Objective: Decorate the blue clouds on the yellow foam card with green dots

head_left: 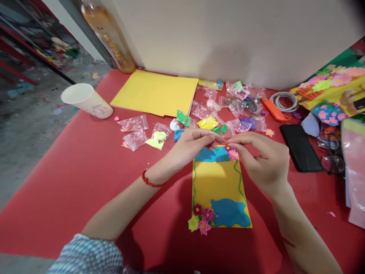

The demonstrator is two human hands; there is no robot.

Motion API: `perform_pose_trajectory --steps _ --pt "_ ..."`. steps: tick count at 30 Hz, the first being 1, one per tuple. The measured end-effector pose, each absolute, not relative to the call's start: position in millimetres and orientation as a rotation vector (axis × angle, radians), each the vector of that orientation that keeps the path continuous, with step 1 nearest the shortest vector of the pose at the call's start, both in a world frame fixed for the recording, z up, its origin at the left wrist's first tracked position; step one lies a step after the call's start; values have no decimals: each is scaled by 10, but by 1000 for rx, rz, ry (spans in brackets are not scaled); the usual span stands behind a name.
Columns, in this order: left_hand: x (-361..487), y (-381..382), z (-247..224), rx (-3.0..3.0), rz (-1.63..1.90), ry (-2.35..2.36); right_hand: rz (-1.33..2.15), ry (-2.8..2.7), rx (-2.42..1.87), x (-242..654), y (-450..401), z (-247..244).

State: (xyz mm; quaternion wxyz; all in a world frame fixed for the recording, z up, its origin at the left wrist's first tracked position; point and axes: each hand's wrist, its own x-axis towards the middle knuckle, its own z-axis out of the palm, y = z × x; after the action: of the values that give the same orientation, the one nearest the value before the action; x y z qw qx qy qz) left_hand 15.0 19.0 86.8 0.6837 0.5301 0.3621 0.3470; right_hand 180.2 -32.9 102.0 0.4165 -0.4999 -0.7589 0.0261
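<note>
Red table (76,179), clear bags (135,123) of clay (156,140), bottle (108,34) of amber liquid (124,59), hands (196,144) (261,161) pinched over yellow card (218,180), hold unclear

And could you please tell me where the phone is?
In the head view, the phone lies on the red table at the right, between the right hand and the glasses.
</note>
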Motion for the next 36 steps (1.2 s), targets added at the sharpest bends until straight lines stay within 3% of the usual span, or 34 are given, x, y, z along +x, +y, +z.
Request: perform_pose_trajectory --steps 10,20,36 --pt "151 177 877 1198 760 815 115 -1873 -1323 1785 -352 1029" --pt "170 177 870 1166 775 816 520 -1740 -1360 1765 -359 1047" --pt "151 194 877 1201 751 852 803 -1437 -1327 1827 -320 1036"
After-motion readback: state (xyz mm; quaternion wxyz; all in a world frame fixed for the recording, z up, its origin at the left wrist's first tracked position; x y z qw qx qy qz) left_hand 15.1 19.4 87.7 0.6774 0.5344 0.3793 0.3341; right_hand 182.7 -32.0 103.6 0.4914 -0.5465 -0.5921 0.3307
